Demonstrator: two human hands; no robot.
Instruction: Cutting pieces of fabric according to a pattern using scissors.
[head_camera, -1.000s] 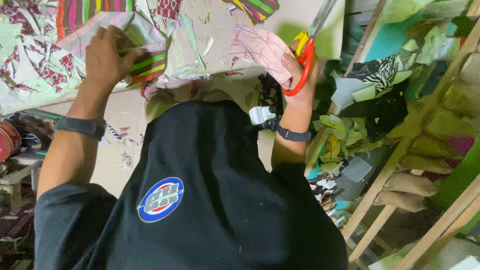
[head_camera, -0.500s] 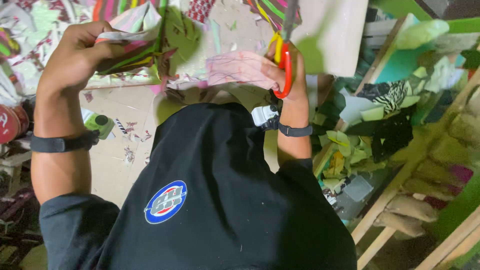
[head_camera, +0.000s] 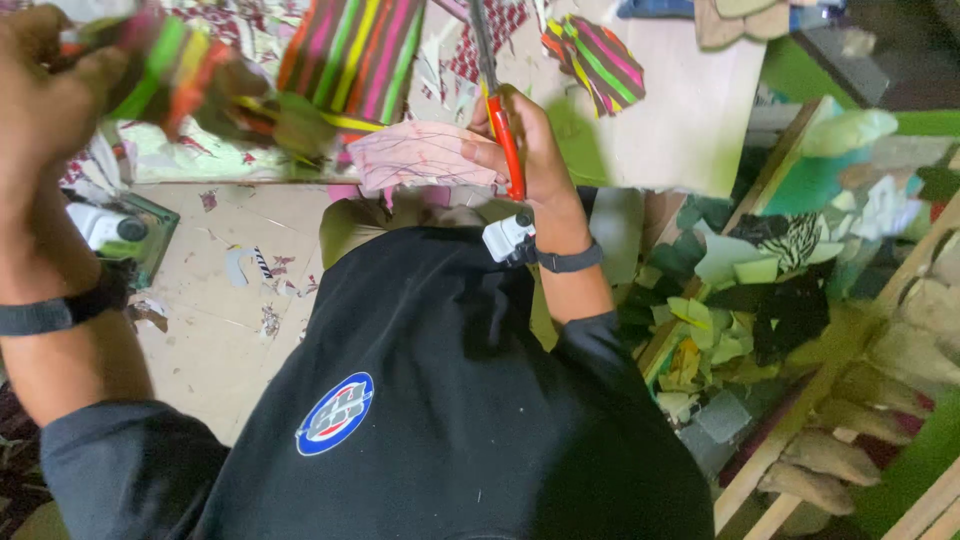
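Note:
My right hand (head_camera: 520, 150) grips red-handled scissors (head_camera: 497, 110) whose blades point up over the table; its fingers also pinch a pale pink patterned piece of fabric (head_camera: 420, 158). My left hand (head_camera: 45, 95), blurred at the upper left, clutches a bunch of striped fabric (head_camera: 190, 85) in green, pink and yellow. Another striped piece (head_camera: 350, 50) lies on the work table (head_camera: 690, 130) just beyond both hands. Both wrists wear dark bands; a small white device (head_camera: 508, 240) sits on the right one.
A striped cut shape (head_camera: 595, 60) lies on the table at the upper right. Green, black and patterned fabric scraps (head_camera: 760, 290) fill wooden racks (head_camera: 800, 400) on the right. Paper and cloth bits litter the floor (head_camera: 230, 320) below the table edge.
The view has tilted and drawn closer. My left hand moved left and up with the striped fabric. My right hand with the scissors stays over the pink piece.

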